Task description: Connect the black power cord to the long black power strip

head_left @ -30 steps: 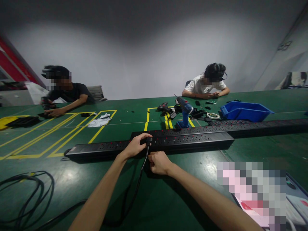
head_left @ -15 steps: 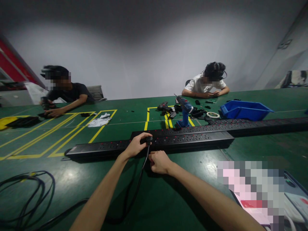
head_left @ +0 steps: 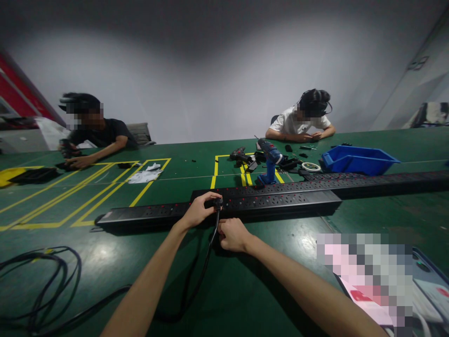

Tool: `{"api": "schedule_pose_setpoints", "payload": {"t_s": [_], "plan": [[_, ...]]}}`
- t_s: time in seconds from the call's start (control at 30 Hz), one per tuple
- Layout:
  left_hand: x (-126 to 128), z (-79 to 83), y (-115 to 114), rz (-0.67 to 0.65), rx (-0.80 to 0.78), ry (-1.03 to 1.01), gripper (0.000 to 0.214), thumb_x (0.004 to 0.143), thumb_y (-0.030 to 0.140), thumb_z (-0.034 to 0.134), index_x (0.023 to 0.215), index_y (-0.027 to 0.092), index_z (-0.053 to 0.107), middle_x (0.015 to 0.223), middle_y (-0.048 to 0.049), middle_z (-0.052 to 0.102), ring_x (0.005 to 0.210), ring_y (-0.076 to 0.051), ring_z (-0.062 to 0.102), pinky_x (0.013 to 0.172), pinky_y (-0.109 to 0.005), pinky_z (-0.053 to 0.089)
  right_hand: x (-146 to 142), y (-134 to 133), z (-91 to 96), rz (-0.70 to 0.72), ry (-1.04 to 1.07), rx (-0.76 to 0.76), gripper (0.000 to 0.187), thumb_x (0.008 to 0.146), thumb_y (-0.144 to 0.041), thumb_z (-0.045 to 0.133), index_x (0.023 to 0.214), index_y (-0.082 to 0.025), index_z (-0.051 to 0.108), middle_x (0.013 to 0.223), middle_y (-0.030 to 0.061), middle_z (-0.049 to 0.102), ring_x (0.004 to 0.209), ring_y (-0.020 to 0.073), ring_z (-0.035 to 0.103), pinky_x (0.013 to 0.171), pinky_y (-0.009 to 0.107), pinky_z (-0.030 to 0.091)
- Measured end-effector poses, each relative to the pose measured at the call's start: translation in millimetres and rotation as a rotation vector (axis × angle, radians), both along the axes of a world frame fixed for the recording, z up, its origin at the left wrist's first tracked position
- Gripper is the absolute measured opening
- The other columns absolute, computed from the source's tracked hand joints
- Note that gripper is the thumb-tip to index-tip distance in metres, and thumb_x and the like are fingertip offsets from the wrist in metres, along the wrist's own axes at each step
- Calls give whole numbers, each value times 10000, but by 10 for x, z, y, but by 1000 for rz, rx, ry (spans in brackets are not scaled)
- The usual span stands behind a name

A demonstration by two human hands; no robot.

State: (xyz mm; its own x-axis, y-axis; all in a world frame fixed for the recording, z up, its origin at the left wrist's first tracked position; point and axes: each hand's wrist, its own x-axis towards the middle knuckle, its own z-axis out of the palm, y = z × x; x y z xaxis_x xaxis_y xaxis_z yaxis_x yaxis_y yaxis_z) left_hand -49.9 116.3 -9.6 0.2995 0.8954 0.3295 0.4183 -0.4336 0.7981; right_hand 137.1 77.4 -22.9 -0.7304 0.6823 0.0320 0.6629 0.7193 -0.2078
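My left hand (head_left: 198, 210) is closed around a black plug (head_left: 218, 203) at the top face of the near power strip (head_left: 287, 202), a long black bar with a row of sockets. Whether the plug is fully seated I cannot tell. From it a black power cord (head_left: 211, 241) hangs over the front side and runs down the table to the left. Just right of the cord, my right hand (head_left: 235, 235) is closed against the strip's front side. Its fingertips are partly hidden, so what they hold, if anything, does not show.
Behind lies another long power strip (head_left: 382, 184). A blue cordless drill (head_left: 269, 161) stands beyond it, near a blue bin (head_left: 358, 161). Coiled cord (head_left: 63, 267) lies at left, a phone (head_left: 426, 267) at right. Two people sit across the green table (head_left: 280, 285).
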Motion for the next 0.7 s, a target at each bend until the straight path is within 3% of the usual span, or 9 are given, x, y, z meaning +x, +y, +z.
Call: {"api": "schedule_pose_setpoints", "payload": {"t_s": [0.7], "plan": [[-30,18,16,-39,-13,65,396,794,310,673,1173,205,632,1179,-74,673,1120,-238,618,1014,-409,478,7,-2,-3,7,0,11,159,748,-210,570,877,-173,656,998,64,692,805,210,636,625,275,375]]}}
